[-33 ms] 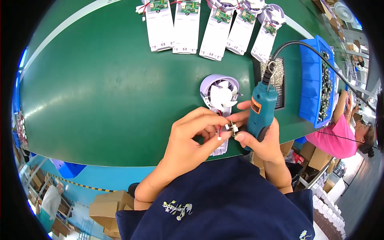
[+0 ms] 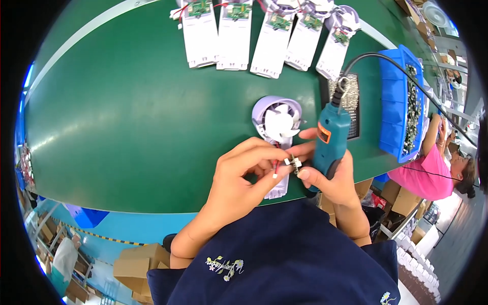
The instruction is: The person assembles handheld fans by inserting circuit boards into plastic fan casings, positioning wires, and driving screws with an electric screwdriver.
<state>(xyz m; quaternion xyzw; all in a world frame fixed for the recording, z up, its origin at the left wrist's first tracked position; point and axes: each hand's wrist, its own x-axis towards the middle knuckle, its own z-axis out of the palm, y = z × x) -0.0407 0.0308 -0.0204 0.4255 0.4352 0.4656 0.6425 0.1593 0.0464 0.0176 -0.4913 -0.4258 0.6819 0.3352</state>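
Note:
My left hand [image 2: 241,170] is closed, its thumb and fingertips pinching a small circuit board [image 2: 295,163] with white connectors. Red and black wires [image 2: 276,165] run down beside those fingertips to a white plug [image 2: 275,176]. My right hand [image 2: 333,178] is wrapped round a teal electric screwdriver [image 2: 331,133], held cord end up; its thumb and fingertips reach the board's right side. Under both hands lies a handheld fan body, with a white fan blade [image 2: 279,124] inside a lilac ring [image 2: 260,108] and a white handle [image 2: 277,190] pointing toward me. The screwdriver's tip is hidden.
Several white fan housings [image 2: 269,51] with green boards line the far side of the green table [image 2: 127,117]. A black tray of screws [image 2: 352,96] sits behind the screwdriver; a blue bin of boards [image 2: 391,101] stands right of it. The black cord [image 2: 401,63] arches overhead. A co-worker [image 2: 424,178] is at right.
The whole scene sits slightly further left in the picture. My hands keep the same hold on the circuit board and the screwdriver.

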